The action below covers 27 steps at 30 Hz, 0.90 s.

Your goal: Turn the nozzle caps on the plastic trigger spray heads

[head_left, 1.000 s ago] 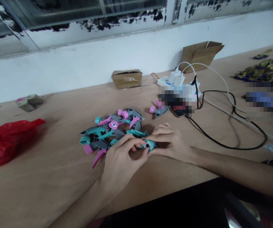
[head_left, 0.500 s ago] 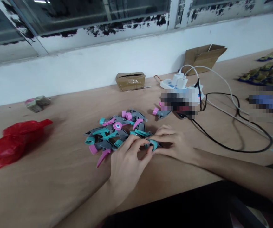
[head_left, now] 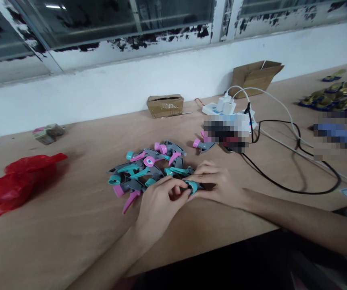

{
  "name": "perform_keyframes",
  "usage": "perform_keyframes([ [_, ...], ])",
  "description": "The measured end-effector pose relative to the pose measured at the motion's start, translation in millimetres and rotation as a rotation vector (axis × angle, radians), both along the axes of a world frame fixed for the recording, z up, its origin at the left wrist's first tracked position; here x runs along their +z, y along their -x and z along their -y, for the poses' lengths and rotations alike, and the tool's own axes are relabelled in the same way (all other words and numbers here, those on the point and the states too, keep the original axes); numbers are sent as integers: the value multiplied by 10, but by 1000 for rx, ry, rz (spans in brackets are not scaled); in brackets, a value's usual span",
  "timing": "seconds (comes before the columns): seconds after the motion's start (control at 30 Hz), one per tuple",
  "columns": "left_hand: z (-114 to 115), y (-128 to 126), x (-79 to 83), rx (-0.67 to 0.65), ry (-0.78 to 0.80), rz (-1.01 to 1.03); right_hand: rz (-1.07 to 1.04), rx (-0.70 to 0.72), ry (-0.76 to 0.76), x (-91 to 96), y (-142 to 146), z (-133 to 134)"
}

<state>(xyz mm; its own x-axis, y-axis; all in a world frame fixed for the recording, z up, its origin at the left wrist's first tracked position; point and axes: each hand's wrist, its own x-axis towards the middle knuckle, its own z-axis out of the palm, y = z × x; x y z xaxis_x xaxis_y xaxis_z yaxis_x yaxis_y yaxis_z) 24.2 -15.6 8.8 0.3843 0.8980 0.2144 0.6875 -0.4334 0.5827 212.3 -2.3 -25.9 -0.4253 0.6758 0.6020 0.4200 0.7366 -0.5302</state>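
Note:
A heap of grey spray-trigger heads [head_left: 149,169] with teal and pink caps and levers lies on the wooden table [head_left: 70,225]. My right hand [head_left: 221,186] grips one grey head with a teal cap [head_left: 193,186] at the heap's near right edge. My left hand [head_left: 158,203] meets it from the left, its fingertips pinched at the teal cap's opening. What the left fingers pinch is too small to make out. One separate head with a pink cap [head_left: 202,144] lies apart behind my right hand.
A red plastic bag [head_left: 16,181] lies at the left. A power strip with white chargers [head_left: 226,108] and trailing black and white cables [head_left: 297,161] sits at the right. Two cardboard boxes [head_left: 165,105] stand by the wall. Small blue-gold items [head_left: 327,98] lie far right.
Both hands stay at the same teal-capped head; the left fingers have shifted slightly at the cap. The view has drifted a little.

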Motion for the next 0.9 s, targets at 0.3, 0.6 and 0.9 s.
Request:
perform_keyframes([
  [0.3, -10, 22, -77, -135, -189, 29, 22, -5, 16, 15, 15, -5],
  [0.6, -39, 62, -129, -83, -216, 179, 22, -197, -68, 151, -43, 6],
  [0.9, -56, 90, -216, -92, -126, 275, 320, -224, -294, 475, 205, -541],
])
